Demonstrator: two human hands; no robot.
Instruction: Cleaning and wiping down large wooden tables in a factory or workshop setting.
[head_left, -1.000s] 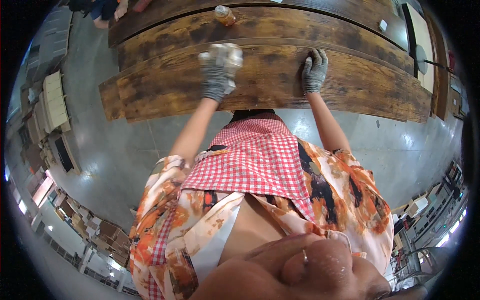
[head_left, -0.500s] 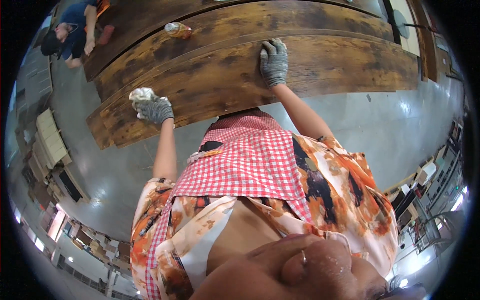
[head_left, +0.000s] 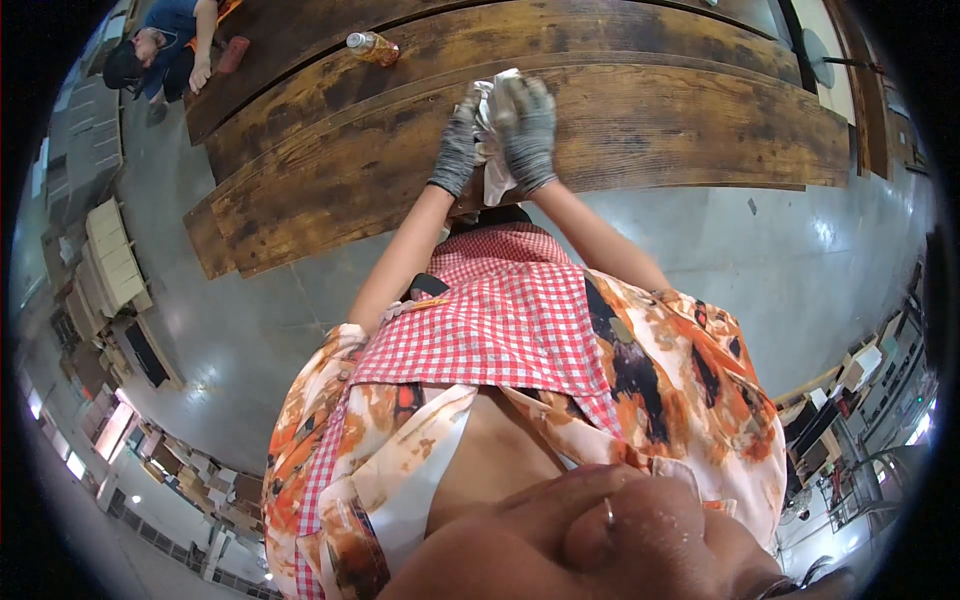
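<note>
My left hand (head_left: 458,150) and my right hand (head_left: 528,130), both in grey knit gloves, are together over the near edge of a brown wooden board (head_left: 350,180). Between them they hold a crumpled white cloth (head_left: 497,182), one end of which hangs down toward me. The fingers of both hands are closed around the cloth, and those of the right are slightly blurred. Dark blotches and visible grain mark the board's surface.
Beyond lie more dark-stained boards (head_left: 440,60), with a clear bottle of reddish-yellow liquid (head_left: 375,48) on one of them. At the far left a co-worker (head_left: 175,45) leans near a reddish block (head_left: 233,53). Grey floor (head_left: 290,310) surrounds the boards.
My left hand has brought the cloth from the board's left end to the middle. My right hand, which lay flat on the board, has moved left and now grips the cloth too.
</note>
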